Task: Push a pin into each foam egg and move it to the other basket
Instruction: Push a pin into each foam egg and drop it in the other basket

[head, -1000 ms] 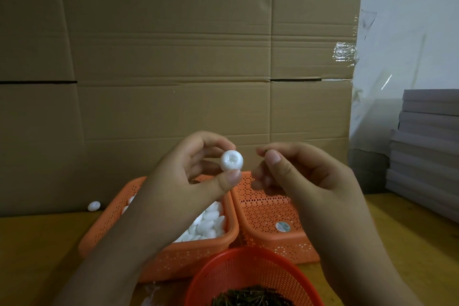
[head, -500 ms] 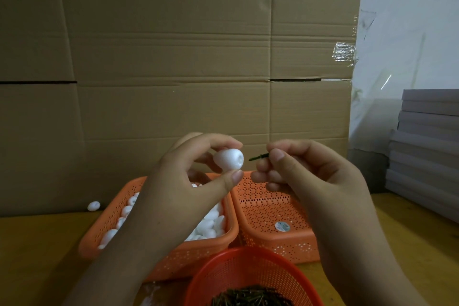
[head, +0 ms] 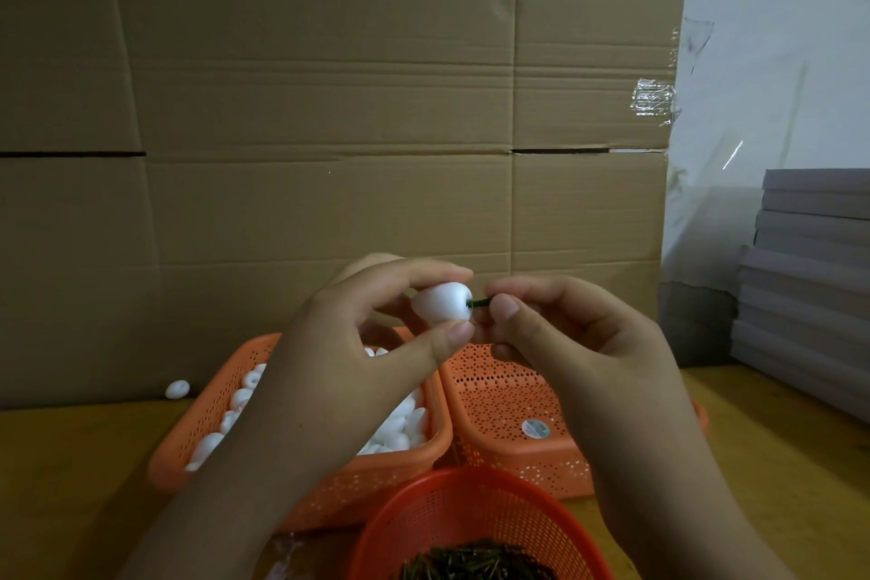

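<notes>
While our left hand (head: 358,353) is pinching the white foam egg (head: 441,302) between thumb below and forefinger above, we are holding it up in front of the cardboard wall (head: 329,108), above the gap between the two orange baskets. Our right hand (head: 579,344) is gripping the green pin (head: 479,303) with curled fingers and thumb, just to the right of the egg. Only a short length of the pin is showing between our right fingertips and the egg, and its tip is meeting the egg's blunt right end; we cannot tell how deep it is sitting. The egg's narrow end is pointing left, toward our left palm.

Below our left hand, the left orange basket (head: 301,485) is holding a heap of white foam eggs (head: 400,426). Touching it on the right, the other orange basket (head: 499,396) is showing a round sticker (head: 535,427) on its floor. Nearest to us, a round red basket (head: 471,499) is holding a pile of dark pins (head: 475,563). One stray egg (head: 177,389) is lying on the wooden table (head: 70,485) by the cardboard, well left of the baskets. Grey boards (head: 819,273) are standing stacked at the right edge.
</notes>
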The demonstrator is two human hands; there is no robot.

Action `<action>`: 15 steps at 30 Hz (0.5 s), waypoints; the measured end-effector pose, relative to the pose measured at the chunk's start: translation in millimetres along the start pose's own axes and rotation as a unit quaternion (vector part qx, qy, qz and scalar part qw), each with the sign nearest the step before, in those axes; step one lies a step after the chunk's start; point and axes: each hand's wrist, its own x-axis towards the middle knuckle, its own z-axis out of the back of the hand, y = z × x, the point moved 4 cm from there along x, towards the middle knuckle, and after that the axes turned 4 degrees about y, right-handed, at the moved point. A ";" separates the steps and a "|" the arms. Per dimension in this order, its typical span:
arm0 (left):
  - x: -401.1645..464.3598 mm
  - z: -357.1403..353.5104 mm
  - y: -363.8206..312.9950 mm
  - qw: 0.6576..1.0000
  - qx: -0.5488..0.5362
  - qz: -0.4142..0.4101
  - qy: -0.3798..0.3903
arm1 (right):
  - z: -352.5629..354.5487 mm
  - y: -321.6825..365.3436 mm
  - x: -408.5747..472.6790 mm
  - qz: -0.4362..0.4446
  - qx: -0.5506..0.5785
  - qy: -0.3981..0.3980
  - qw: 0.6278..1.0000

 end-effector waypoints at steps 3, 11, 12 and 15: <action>0.1 -0.4 0.5 1.000 -0.013 0.011 -0.002 | 0.2 -0.9 -0.3 0.008 -0.009 -0.003 1.000; -1.5 4.3 -0.3 0.999 0.005 0.023 -0.027 | 0.1 -1.4 -0.6 0.018 -0.055 -0.014 0.998; -1.6 4.7 -1.0 0.999 0.012 0.021 -0.029 | 0.0 -1.3 -0.6 0.019 -0.061 -0.016 0.998; -1.9 5.0 -2.3 0.999 0.026 0.017 -0.035 | -0.3 -2.2 -0.4 0.018 -0.072 -0.021 0.997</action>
